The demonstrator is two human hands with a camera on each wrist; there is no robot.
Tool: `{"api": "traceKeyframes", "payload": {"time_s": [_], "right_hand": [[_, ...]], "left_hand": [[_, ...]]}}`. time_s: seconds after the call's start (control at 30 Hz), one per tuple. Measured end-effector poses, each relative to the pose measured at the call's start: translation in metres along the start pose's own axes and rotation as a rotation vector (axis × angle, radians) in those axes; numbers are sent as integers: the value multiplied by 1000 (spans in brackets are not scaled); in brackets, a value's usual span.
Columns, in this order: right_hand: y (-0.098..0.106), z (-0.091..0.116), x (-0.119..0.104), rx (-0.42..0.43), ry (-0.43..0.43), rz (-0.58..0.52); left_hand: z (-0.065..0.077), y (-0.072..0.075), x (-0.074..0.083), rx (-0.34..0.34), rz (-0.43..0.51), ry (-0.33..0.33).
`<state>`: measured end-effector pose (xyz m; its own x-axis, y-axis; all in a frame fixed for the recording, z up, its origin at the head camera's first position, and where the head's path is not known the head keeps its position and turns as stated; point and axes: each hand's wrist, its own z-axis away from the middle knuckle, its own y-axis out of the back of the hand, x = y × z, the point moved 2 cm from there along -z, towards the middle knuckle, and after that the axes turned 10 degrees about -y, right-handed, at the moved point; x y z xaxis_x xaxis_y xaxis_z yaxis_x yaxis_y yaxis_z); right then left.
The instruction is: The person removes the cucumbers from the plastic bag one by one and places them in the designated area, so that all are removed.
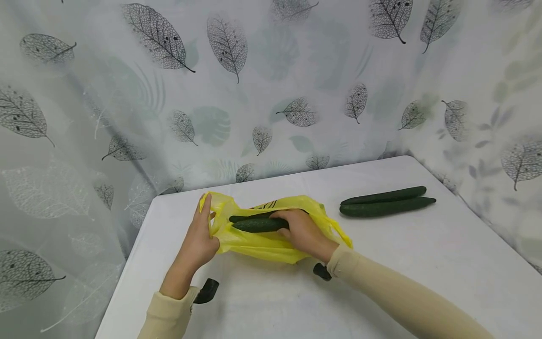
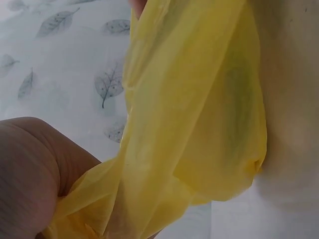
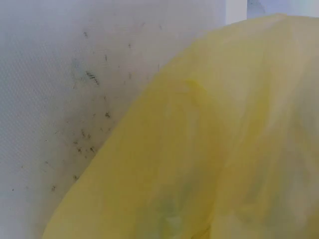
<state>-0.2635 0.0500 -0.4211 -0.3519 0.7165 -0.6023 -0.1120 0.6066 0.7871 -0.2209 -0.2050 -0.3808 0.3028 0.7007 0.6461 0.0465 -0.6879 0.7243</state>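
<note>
In the head view a yellow plastic bag [image 1: 264, 252] lies on its side across the middle of the table, its mouth spread. My left hand [image 1: 198, 238] holds the bag's left end, with yellow plastic bunched at the thumb in the left wrist view. Inside the mouth, my right hand [image 1: 302, 231] grips a dark green cucumber [image 1: 257, 225] by its right end. A second cucumber [image 1: 239, 218] lies right behind it, partly hidden by the hand. Yellow film [image 3: 164, 149] fills much of the right wrist view, with dark green showing faintly through; the hand is out of sight there.
Two more cucumbers [image 1: 387, 206] lie side by side on the white table [image 1: 271, 306], right of the bag. A leaf-print curtain [image 1: 271, 84] hangs behind the table and along its sides.
</note>
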Motion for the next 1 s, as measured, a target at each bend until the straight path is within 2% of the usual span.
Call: {"api": "traceKeyframes", "payload": {"time_s": [0.4, 0.63, 0.8, 1.0], "right_hand": [[8, 6, -7, 22, -39, -97], [11, 14, -18, 10, -8, -184], [14, 20, -26, -20, 68, -304], [23, 27, -39, -117, 109, -512]], "left_hand": [[0, 0, 1, -5, 1, -12], [-1, -2, 2, -14, 1, -11], [0, -2, 3, -21, -5, -10], [0, -2, 4, -17, -44, -15]]}}
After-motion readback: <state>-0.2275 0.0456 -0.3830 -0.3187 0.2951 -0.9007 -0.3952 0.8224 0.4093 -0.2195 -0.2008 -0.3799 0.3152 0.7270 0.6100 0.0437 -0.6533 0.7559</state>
